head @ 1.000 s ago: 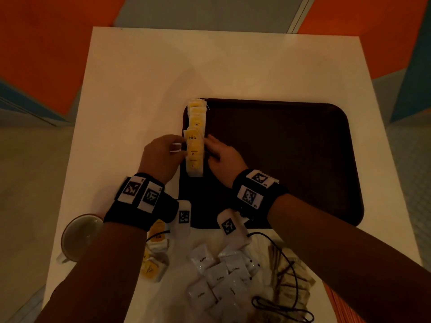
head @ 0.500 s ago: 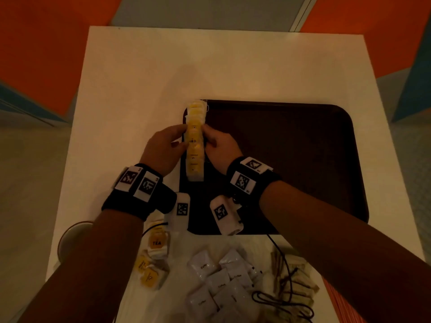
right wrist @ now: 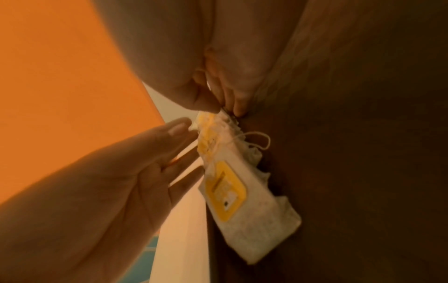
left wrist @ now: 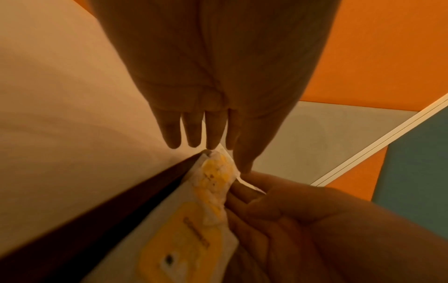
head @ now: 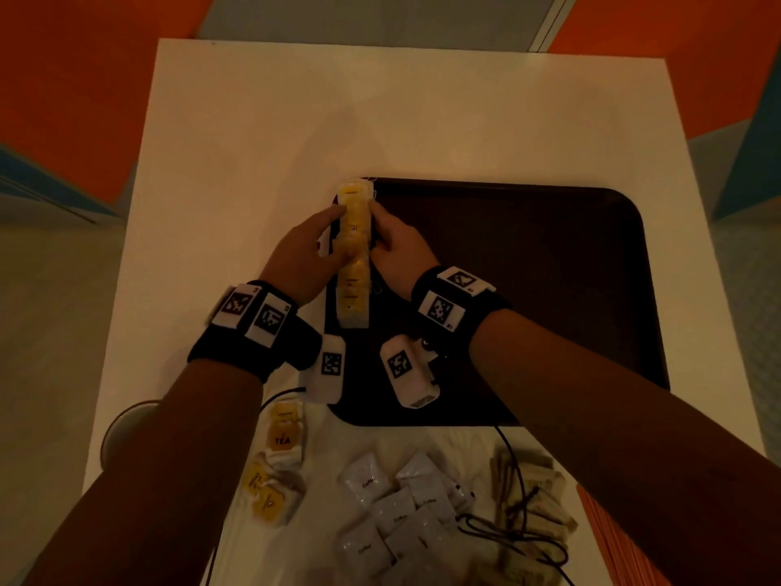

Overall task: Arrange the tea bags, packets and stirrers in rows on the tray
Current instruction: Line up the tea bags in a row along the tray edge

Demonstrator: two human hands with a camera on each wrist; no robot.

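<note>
A row of overlapping tea bags [head: 354, 264] with yellow tags lies along the left edge of the dark brown tray [head: 528, 298]. My left hand [head: 310, 249] lies against the row's left side, its fingers [left wrist: 192, 134] straight and together. My right hand [head: 395, 247] is on the row's right side, near its far end. There its thumb and fingertips [right wrist: 238, 106] pinch the edge of a tea bag [right wrist: 213, 126]. A loose string [right wrist: 260, 139] trails from the bags onto the tray. The rest of the tray is bare.
Loose tea bags [head: 282, 437] lie on the white table [head: 253, 141] near its front edge. White coffee packets [head: 397, 511] are heaped beside them, and brown stirrers and sachets [head: 534, 499] lie to the right under a black cable [head: 509, 532]. A cup [head: 126, 433] stands at the front left.
Both hands have slid away from me along the tea bag row, from its near half towards its far end, closing in on its sides.
</note>
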